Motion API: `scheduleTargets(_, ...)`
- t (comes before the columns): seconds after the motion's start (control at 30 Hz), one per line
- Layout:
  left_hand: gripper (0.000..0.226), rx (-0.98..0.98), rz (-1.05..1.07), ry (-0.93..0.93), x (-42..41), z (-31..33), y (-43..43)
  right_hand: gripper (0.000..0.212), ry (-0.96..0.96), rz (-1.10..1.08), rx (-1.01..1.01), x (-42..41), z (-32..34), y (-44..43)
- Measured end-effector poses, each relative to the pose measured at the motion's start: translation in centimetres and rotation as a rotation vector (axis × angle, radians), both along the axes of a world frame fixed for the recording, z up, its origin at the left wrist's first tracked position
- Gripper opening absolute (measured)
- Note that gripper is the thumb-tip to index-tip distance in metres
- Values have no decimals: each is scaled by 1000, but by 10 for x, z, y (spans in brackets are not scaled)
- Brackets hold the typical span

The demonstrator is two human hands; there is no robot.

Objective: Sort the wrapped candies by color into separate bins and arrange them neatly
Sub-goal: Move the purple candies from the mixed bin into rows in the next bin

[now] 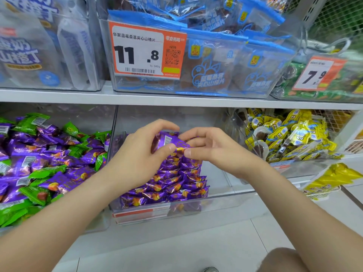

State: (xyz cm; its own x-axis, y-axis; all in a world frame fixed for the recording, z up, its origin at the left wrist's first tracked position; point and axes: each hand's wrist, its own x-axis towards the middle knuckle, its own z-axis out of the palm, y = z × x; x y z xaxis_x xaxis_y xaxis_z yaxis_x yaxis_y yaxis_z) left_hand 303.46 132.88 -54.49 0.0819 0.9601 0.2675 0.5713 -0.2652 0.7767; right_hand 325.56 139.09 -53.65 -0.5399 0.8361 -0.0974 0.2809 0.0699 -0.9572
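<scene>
Because the purple candies (pixel 169 185) in the middle bin (pixel 216 201) already lie in overlapping rows from the front wall back, that part of the sort reads as well advanced. These rows fill the left part of the bin. The left bin (pixel 78 116) beside it holds a loose mix of purple pieces and green candies (pixel 37 195), so the separation is judged far from complete. Many purple pieces are still to be moved across, and the green ones are not yet arranged. No bin of green alone is in view.

Above the rear end of the rows, both hands meet on the held purple candy (pixel 167 141). The left hand (pixel 137 154) curls its fingers over the top of the wrapper and presses its thumb against the near side. The right hand (pixel 212 148) pinches the crimped wrapper end between thumb and index finger, with its other fingers loosely bent. Whether 1 piece or several are held cannot be told. Farther back, on the shelf above, a clear bin of blue packets (pixel 225 61) carries an 11.8 price tag (pixel 141 52).
</scene>
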Motion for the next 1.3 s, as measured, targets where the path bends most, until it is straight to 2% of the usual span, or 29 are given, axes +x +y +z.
scheduleTargets(0.07, 19, 90, -37, 133, -2, 5, -4, 31, 69, 14, -110, 0, -2, -1)
scheduleTargets(0.17, 16, 129, -31, 163, -2, 7, -4, 32, 178, 37, -269, -2, -1, -3)
scheduleTargets(0.27, 6, 110, 45, 150, 2, 6, -2, 36, 151, 105, -286, -2, 4, -8)
scheduleTargets(0.33, 15, 75, 87, 137, 5, 3, 0, 34, 25, 112, -111, -2, 4, -9)
scheduleTargets(0.43, 20, 25, 97, 108, 8, 0, 1, 20, -167, 90, 303, -1, 0, -5)
scheduleTargets(0.53, 13, -6, 98, 112, 10, -2, 1, 17, -315, 46, 434, 7, -1, 6)
scheduleTargets(0.6, 9, -9, 104, 130, 11, -4, 2, 26, -581, -127, 701, 17, -2, 22)
scheduleTargets(0.67, 35, -49, 90, 155, 11, -5, 4, 32, -792, -333, 878, 30, -2, 41)
scheduleTargets(0.73, 56, -104, 46, 188, 14, -5, 4, 26, -961, -388, 858, 37, -7, 55)
scheduleTargets(0.8, 64, -134, 21, 205, 16, -6, 3, 20, -1100, -295, 824, 33, -16, 62)
scheduleTargets(0.9, 63, -144, 9, 221, 17, -9, 4, 28, -1286, -152, 787, 18, -26, 63)
scheduleTargets(1.0, 58, -142, -10, 223, 20, -9, 4, 35, -1428, -129, 779, 12, -27, 67)
scheduleTargets(1.13, 53, -128, -26, 233, 19, -10, 4, 31, -1452, -73, 812, 6, -36, 70)
scheduleTargets(1.3, 50, -116, -36, 232, 20, -8, 2, 29, -1353, -105, 792, 1, -49, 82)
